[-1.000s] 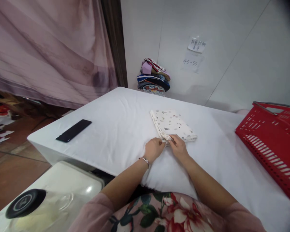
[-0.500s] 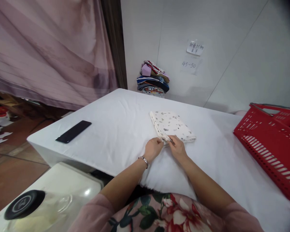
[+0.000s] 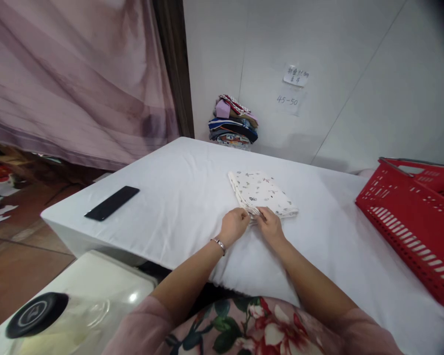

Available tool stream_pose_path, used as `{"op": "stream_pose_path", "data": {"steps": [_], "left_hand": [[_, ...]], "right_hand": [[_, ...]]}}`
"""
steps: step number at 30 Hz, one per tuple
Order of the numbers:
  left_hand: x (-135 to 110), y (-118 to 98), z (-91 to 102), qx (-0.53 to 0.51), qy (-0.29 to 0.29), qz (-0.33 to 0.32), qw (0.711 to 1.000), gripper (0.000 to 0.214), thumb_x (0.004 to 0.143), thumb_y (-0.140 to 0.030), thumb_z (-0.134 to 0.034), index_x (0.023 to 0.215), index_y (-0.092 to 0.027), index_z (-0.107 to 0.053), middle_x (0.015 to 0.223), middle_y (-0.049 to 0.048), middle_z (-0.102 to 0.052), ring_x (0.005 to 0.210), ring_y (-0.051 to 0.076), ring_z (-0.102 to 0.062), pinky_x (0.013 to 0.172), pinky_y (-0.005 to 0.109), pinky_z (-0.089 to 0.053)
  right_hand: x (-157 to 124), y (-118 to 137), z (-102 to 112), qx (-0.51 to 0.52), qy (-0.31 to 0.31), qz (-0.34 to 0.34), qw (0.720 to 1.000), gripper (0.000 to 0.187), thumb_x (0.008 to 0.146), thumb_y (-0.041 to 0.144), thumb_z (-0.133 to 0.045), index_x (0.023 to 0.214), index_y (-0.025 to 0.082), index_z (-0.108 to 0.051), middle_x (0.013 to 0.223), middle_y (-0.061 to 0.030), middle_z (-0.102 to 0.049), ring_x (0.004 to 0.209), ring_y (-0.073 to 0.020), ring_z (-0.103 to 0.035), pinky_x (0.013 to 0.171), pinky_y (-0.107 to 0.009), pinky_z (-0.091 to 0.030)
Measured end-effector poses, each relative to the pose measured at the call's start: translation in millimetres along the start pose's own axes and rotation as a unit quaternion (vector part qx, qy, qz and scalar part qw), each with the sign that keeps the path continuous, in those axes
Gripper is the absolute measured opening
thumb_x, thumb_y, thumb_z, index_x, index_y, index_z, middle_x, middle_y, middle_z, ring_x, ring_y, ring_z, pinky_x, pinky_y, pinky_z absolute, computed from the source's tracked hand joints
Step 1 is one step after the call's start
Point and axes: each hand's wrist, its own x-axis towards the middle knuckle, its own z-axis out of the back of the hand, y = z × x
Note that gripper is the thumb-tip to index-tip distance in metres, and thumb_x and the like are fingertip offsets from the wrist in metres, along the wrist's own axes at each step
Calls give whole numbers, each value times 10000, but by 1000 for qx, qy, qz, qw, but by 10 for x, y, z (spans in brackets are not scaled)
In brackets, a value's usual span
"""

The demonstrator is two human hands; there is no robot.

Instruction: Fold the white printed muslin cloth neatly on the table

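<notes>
A folded cream cloth (image 3: 262, 190) with small dark printed motifs lies flat on the white-covered table (image 3: 170, 197). Its layers show along the left and near edges. My left hand (image 3: 236, 224) is closed at the cloth's near left corner, pinching its edge between thumb and fingers. Just to the right, my right hand (image 3: 270, 224) grips the same near edge, fingers over the layers. The two hands are close together but apart. A bracelet (image 3: 219, 245) circles my left wrist. The fingertips are partly hidden by the cloth folds.
A red plastic basket (image 3: 410, 222) stands at the table's right end. On the left lies a black flat slab (image 3: 113, 202). Folded clothes (image 3: 233, 123) are stacked beyond the far edge, against the wall. A white surface with a clear, black-lidded container (image 3: 37, 315) is at lower left.
The view has shifted very slightly. Both hands stay at the cloth's near corner, and the cloth looks the same.
</notes>
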Motion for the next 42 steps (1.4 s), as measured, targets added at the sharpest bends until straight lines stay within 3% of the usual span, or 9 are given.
{"op": "stream_pose_path", "data": {"steps": [7, 13, 20, 25, 31, 34, 38, 42], "left_hand": [[26, 57, -36, -87, -10, -11, 996, 193, 760, -239, -485, 593, -176, -557, 629, -9, -575, 595, 107, -484, 550, 224, -320], [43, 115, -85, -182, 9, 37, 983, 179, 732, -281, -512, 598, -170, -552, 590, -29, -555, 570, 99, -480, 551, 213, -343], [14, 108, -84, -135, 15, 8, 991, 194, 725, -287, -506, 569, -175, -531, 588, -23, -554, 567, 101, -467, 541, 220, -319], [55, 159, -132, -207, 17, 42, 977, 174, 703, -294, -516, 581, -172, -534, 587, -31, -548, 575, 98, -471, 552, 215, -339], [90, 199, -167, -285, 26, 68, 956, 182, 674, -313, -548, 575, -162, -528, 572, -33, -516, 564, 94, -451, 551, 215, -350], [100, 159, -141, -303, 30, 71, 950, 199, 675, -334, -562, 583, -158, -536, 573, -32, -513, 553, 91, -443, 546, 213, -354], [91, 157, -93, -267, 29, 81, 960, 254, 727, -385, -523, 618, -159, -569, 541, -31, -515, 523, 97, -438, 525, 218, -344], [34, 188, -37, -109, 12, 75, 991, 264, 764, -363, -498, 616, -171, -599, 599, 3, -591, 565, 115, -481, 545, 234, -317]], "right_hand": [[-11, -3, -47, -60, 23, 18, 998, 272, 830, 184, -445, 1063, 195, -585, 1002, -77, -632, 947, -216, -568, 837, -359, -462], [-40, 3, -28, -80, 37, 54, 995, 307, 837, 176, -430, 1101, 182, -588, 1047, -95, -639, 989, -223, -572, 871, -380, -465], [6, -36, -20, -65, -17, 13, 998, 330, 823, 177, -443, 1108, 195, -608, 1065, -66, -659, 971, -198, -611, 856, -341, -491], [-27, -4, -64, -141, 28, 23, 989, 349, 842, 174, -409, 1131, 194, -603, 1070, -73, -665, 981, -218, -616, 850, -370, -502], [-98, 12, -25, -140, 60, 82, 985, 461, 811, 136, -417, 1264, 167, -494, 1157, -95, -617, 1080, -212, -562, 929, -375, -463], [-89, 1, -20, -138, 48, 62, 987, 437, 819, 189, -458, 1252, 169, -509, 1146, -101, -624, 1065, -225, -570, 915, -385, -469], [-38, -19, -5, -105, 20, -9, 994, 347, 844, 224, -450, 1165, 214, -581, 1080, -63, -663, 984, -208, -615, 861, -359, -492], [-2, -29, 20, -67, 10, -46, 997, 339, 827, 226, -472, 1142, 225, -596, 1049, -39, -676, 928, -194, -631, 827, -334, -496]]}}
